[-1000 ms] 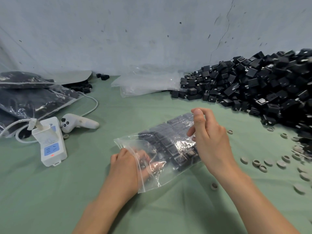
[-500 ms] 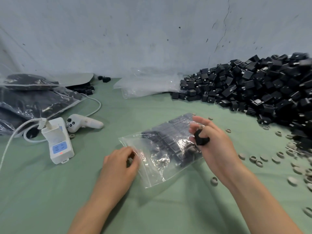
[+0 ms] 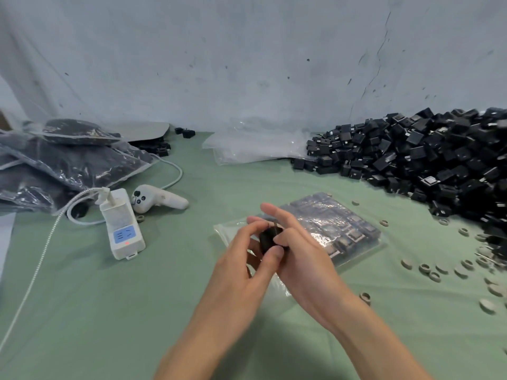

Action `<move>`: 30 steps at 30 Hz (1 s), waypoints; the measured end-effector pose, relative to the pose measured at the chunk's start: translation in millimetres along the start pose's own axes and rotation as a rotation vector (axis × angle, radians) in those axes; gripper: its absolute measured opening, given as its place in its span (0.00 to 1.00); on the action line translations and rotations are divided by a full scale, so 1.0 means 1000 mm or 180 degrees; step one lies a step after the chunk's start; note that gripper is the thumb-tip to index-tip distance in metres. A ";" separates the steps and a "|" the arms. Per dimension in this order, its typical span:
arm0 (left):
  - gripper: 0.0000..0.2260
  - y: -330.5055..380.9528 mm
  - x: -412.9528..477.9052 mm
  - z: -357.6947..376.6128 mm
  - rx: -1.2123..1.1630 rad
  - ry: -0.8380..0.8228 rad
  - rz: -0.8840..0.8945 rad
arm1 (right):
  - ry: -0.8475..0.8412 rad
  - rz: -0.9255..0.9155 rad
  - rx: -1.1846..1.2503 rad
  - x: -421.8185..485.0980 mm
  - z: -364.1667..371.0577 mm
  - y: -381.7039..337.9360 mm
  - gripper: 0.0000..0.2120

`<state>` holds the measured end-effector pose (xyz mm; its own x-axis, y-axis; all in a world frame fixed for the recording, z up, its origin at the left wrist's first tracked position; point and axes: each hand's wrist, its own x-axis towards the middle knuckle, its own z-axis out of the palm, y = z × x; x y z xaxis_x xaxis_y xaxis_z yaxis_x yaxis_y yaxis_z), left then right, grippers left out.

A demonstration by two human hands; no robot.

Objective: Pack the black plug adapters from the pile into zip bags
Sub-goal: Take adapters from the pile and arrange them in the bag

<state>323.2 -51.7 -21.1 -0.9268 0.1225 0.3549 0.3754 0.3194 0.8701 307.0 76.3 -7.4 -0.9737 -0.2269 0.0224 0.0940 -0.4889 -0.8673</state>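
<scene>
Now fingers (image 3: 276,215) of left hand (image 3: 238,267) and right hand (image 3: 304,260) pinch one blocky, seemingly matte adapter (image 3: 269,238).

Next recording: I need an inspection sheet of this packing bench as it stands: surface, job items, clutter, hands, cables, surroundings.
Surface: green cloth covers the table.
Job's things: pile of black plug adapters at right; part-filled zip bag lying flat at centre; empty zip bags by the wall; filled bags stacked at left.
Clutter: grey rings scattered at right; white controller.
Hands: left hand and right hand both pinch a single adapter above the bag.
Cables: braided white cable plugged into the power strip; a second white cable loops behind.
Surroundings: grey cracked wall.
</scene>
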 end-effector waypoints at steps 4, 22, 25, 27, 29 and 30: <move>0.13 0.000 0.001 -0.005 -0.0240 0.0226 -0.0170 | -0.0208 -0.0030 -0.0416 0.005 0.017 0.008 0.20; 0.08 -0.036 -0.008 -0.024 0.1209 0.0301 -0.0992 | 0.2332 -0.1678 -0.4006 0.012 -0.104 -0.008 0.17; 0.08 -0.035 -0.007 -0.017 0.1395 0.0181 -0.0782 | 0.2254 -0.1384 -0.4277 0.014 -0.106 -0.007 0.15; 0.09 -0.036 -0.006 -0.014 0.1754 0.0054 -0.0676 | 0.2164 -0.1225 -0.4423 0.015 -0.108 -0.006 0.14; 0.12 -0.037 -0.004 -0.012 0.2048 -0.0105 -0.0640 | 0.2131 -0.1167 -0.4486 0.017 -0.110 -0.005 0.13; 0.12 -0.038 -0.003 -0.012 0.2103 -0.0155 -0.0627 | 0.2131 -0.1166 -0.4495 0.017 -0.110 -0.005 0.13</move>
<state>312.2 -75.7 -50.9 -0.9824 0.0406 0.1822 0.1314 0.8438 0.5204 267.1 167.6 -57.0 -0.8465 0.2994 0.4402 -0.0420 0.7868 -0.6158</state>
